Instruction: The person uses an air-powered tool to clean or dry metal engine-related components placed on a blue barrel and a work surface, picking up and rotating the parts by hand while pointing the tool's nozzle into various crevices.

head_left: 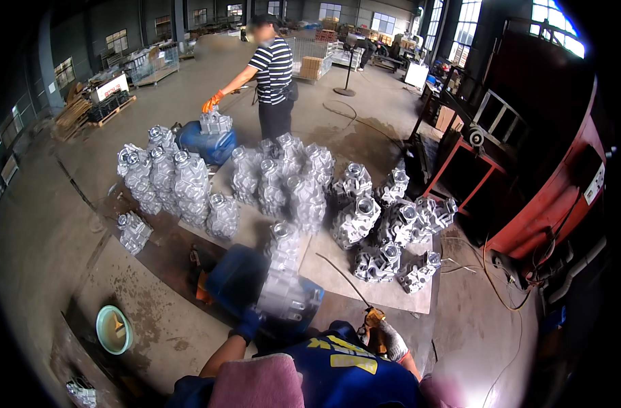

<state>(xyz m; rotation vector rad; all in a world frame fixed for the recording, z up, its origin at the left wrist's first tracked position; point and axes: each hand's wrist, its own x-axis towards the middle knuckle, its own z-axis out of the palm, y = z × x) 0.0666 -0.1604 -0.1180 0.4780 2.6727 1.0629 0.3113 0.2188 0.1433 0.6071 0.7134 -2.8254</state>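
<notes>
A grey metal casting (283, 295), blurred by motion, rests tilted on a blue plastic drum (234, 279) lying in front of me. My left hand (251, 322), in a blue glove, grips the casting's lower left edge; its fingertips are partly hidden. In a pale knit glove, my right hand (393, 341) is closed round a blow gun (374, 319). The gun's long thin nozzle points up and left, its tip beyond the casting's right side. Just behind the drum stands another casting (283, 238).
Stacked castings (191, 180) fill the left and middle; more castings (380, 262) stand on boards at right. Across them, a person (276, 75) touches a casting on another blue drum (208, 141). A green basin (114, 330) sits lower left, a red cabinet (562, 177) right. A hose (504, 299) trails there.
</notes>
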